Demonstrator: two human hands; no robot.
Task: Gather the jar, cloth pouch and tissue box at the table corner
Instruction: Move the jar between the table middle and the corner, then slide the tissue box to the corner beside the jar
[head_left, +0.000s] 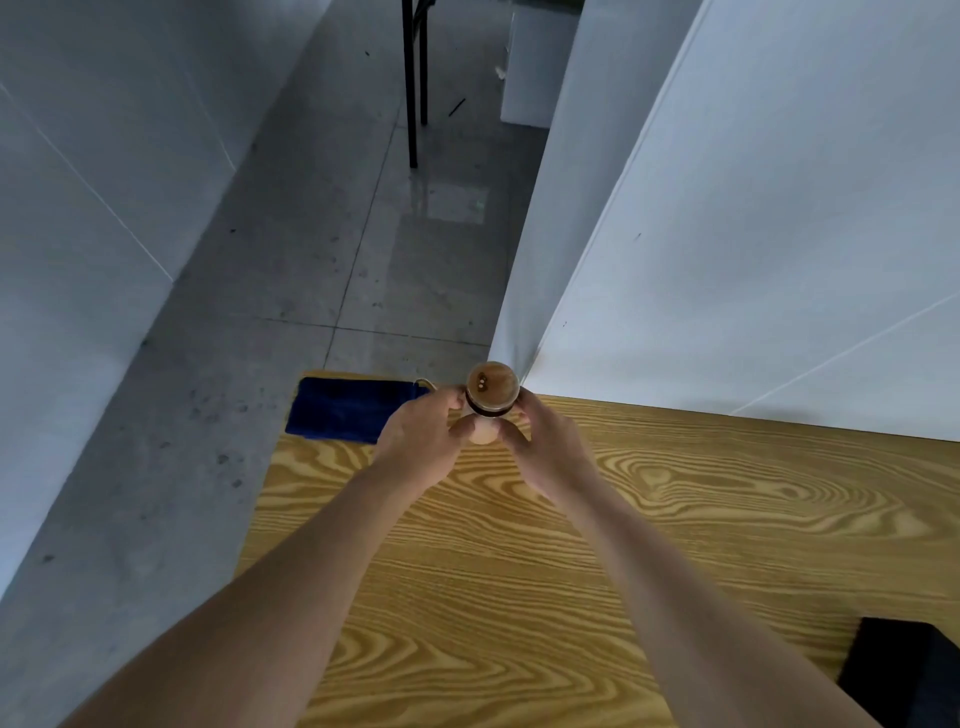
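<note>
A small jar (491, 389) with a round wooden lid and a dark band under it stands near the far edge of the wooden table (519, 571). My left hand (423, 441) and my right hand (550, 447) both wrap around its body from either side. A dark blue cloth pouch (343, 410) lies flat at the table's far left corner, just left of the jar, with its drawstring end toward my left hand. No tissue box is in view.
A white wall panel (753, 234) rises along the table's far right edge. The grey floor (311, 260) drops away past the left and far edges. A black object (904, 675) sits at the near right corner. Black chair legs (413, 83) stand far off.
</note>
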